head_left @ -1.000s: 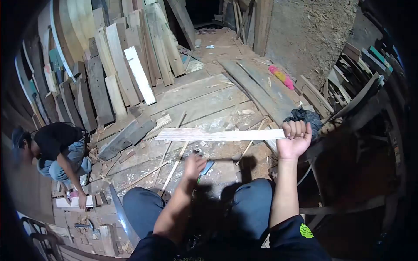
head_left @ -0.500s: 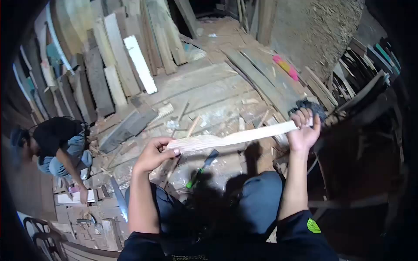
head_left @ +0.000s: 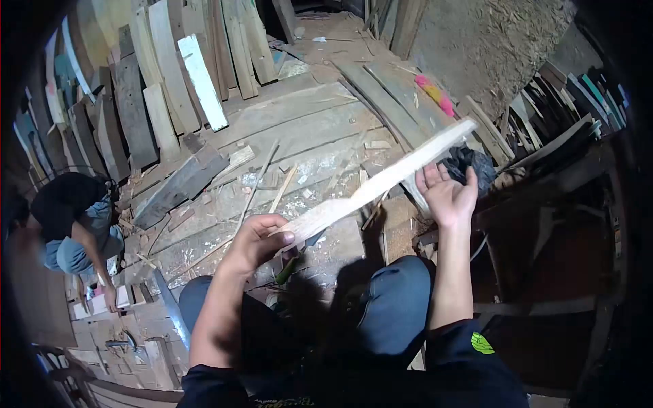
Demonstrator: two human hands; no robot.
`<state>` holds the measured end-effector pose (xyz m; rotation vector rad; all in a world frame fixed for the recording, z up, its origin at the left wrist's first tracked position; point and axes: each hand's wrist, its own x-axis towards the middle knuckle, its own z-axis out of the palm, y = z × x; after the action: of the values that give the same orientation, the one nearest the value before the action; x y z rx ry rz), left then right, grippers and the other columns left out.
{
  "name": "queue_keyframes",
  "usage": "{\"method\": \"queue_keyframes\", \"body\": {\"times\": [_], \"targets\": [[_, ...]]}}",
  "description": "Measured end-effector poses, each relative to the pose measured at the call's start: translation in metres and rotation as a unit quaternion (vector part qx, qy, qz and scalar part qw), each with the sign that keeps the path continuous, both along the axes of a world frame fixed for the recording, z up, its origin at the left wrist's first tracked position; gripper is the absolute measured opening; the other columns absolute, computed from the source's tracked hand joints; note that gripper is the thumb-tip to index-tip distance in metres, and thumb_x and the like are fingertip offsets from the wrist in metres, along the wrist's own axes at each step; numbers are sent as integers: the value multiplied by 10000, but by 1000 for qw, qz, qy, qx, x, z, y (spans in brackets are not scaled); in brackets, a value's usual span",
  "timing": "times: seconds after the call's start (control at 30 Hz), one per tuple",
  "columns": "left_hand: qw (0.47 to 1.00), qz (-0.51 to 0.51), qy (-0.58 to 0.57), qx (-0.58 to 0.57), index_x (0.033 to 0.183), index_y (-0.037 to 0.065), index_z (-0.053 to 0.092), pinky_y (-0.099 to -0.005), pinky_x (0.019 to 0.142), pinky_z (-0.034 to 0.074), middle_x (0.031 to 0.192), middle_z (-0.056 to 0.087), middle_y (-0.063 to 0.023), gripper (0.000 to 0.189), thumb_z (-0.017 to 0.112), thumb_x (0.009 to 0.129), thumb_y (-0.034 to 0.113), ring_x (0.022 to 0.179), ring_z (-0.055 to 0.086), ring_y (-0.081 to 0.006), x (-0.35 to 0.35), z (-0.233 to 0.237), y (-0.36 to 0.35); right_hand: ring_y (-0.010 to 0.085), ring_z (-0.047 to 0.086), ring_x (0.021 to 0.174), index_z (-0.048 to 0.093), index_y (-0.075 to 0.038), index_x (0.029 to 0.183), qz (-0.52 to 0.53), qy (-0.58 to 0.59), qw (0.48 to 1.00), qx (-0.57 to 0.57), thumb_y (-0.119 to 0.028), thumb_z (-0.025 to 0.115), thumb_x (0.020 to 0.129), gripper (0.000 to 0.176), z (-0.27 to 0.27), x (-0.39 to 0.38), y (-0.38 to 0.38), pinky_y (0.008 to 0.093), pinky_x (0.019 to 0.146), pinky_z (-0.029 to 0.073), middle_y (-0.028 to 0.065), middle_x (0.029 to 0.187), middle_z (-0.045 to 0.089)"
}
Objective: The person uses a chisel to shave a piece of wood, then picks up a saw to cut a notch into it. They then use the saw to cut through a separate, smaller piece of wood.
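A pale, shaped strip of wood [head_left: 391, 178] slants up to the right in front of me, stepped partway along its length. My left hand [head_left: 257, 243] is closed round its lower, wider end, thumb on top. Beside the strip's narrower far end is my right hand [head_left: 449, 197], palm up with the fingers spread, holding nothing. Below the strip, a green-handled tool [head_left: 288, 269] lies on the floor between my knees, partly in shadow and partly covered by my left hand and the wood.
Boards [head_left: 173, 75] lean in a row at the back left. A co-worker [head_left: 71, 211] crouches at the left, one hand on a pale wood piece. A saw blade [head_left: 171, 309] lies near my left knee. A black plastic bag [head_left: 469, 168] sits past my right hand. Offcuts litter the plank floor.
My right hand has let go of the strip's far end and opened. That end has swung upward while my left hand keeps its grip.
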<state>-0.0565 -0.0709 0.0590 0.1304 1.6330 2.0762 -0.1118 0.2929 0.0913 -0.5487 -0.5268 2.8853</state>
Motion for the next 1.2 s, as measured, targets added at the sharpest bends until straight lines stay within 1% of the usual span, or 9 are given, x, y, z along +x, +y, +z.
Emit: {"method": "queue_keyframes", "body": {"times": [0.07,0.2,0.4,0.6,0.73,0.87,0.93,1.07,1.2], "targets": [[999,6,22,24,908,9,650,-257,660,489,772,677,-55,97,667,896,104,724,637,-111,0,-7,5,319,420,1296,322,1,1342,48,-5,995,82,-495,472,950,649,2,4,-10,513,1083,321,200,1376,427],[995,10,62,83,1008,-5,603,-300,680,515,796,679,-98,173,655,882,101,714,657,-174,1,-8,18,239,573,1056,462,-39,1261,186,59,924,328,-373,559,939,473,3,16,-56,414,982,409,130,1158,601],[998,-11,41,51,1005,-22,607,-265,734,506,851,687,-97,113,624,925,57,792,648,-144,3,-9,26,152,612,979,494,34,1242,370,180,752,516,-65,613,924,354,-7,35,-114,280,842,517,100,1069,639],[987,-70,127,-75,1012,-22,609,-257,757,501,890,682,-86,125,623,937,77,839,637,-124,4,-8,26,100,642,879,552,45,1151,380,204,766,476,-29,634,908,267,-23,36,-117,256,774,523,67,992,680],[995,-30,96,-28,1039,-15,597,-266,743,509,856,659,-73,182,564,976,152,783,628,-132,9,3,35,62,592,794,600,25,1109,364,182,810,422,-68,662,902,235,-23,39,-125,213,704,476,26,917,663],[994,-6,106,-37,1043,-31,585,-278,681,522,811,642,-77,233,560,971,190,747,625,-133,7,0,31,49,455,659,649,6,983,344,175,700,601,-183,719,873,230,-14,32,-110,210,605,383,-43,720,538],[992,21,118,-48,963,-7,596,-255,641,484,765,652,-62,206,561,953,197,685,618,-125,5,-6,25,59,450,637,645,-2,903,292,150,581,745,-188,727,853,209,-7,28,-91,237,586,395,-32,657,504],[995,20,80,-49,945,-10,638,-259,594,472,711,607,-41,158,576,959,134,631,584,-117,7,-6,14,109,525,694,612,-16,857,244,171,599,744,-105,718,826,142,-1,31,-84,269,654,428,16,721,563],[988,-19,77,-136,917,-21,656,-244,595,458,705,608,-25,113,603,936,76,651,575,-90,11,-1,15,315,574,974,608,-22,1007,123,360,446,810,-234,758,745,368,8,39,-110,400,898,414,129,1006,604]]}}
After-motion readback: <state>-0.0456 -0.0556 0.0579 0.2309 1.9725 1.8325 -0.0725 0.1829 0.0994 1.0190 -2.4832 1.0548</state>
